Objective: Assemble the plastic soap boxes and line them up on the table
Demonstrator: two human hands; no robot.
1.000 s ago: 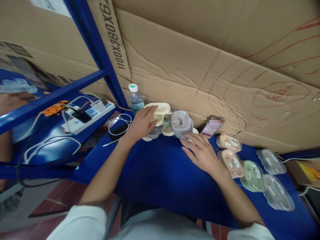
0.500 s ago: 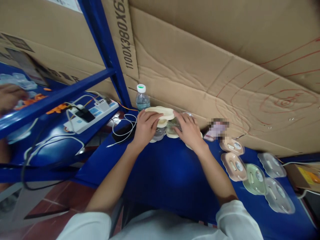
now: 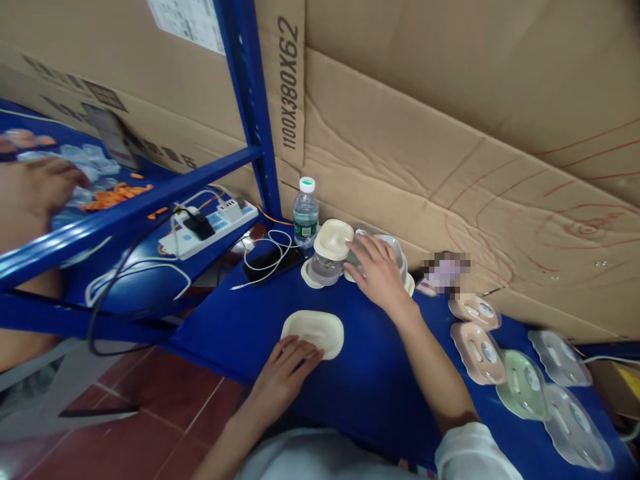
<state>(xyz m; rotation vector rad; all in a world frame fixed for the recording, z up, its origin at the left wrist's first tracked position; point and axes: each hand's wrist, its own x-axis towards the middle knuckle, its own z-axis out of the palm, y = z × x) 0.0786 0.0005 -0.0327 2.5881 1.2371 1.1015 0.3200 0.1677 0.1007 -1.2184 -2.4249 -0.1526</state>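
A cream, rounded-rectangular lid (image 3: 320, 323) lies low over the blue table in front of me, and the fingers of my left hand (image 3: 287, 370) are closed over its near edge. At the back, my right hand (image 3: 376, 270) curls its thumb and fingers around a greenish see-through container (image 3: 356, 259), partly hidden by the hand. Just left of it stands a clear container (image 3: 325, 270) topped by a cream lid (image 3: 334, 239). Another clear container (image 3: 397, 250) shows behind my right hand.
A water bottle (image 3: 306, 213) stands behind the containers, beside a coiled white cable (image 3: 270, 257). Several pink, green and clear packaged trays (image 3: 479, 353) lie at the right. A blue metal frame (image 3: 250, 100) and power strip (image 3: 210, 230) are left, near another person's hand (image 3: 50, 183). Cardboard (image 3: 400, 133) walls the back.
My left hand has brought the cream lid from the containers down toward me over the table. My right hand stays at the containers. The view has shifted left.
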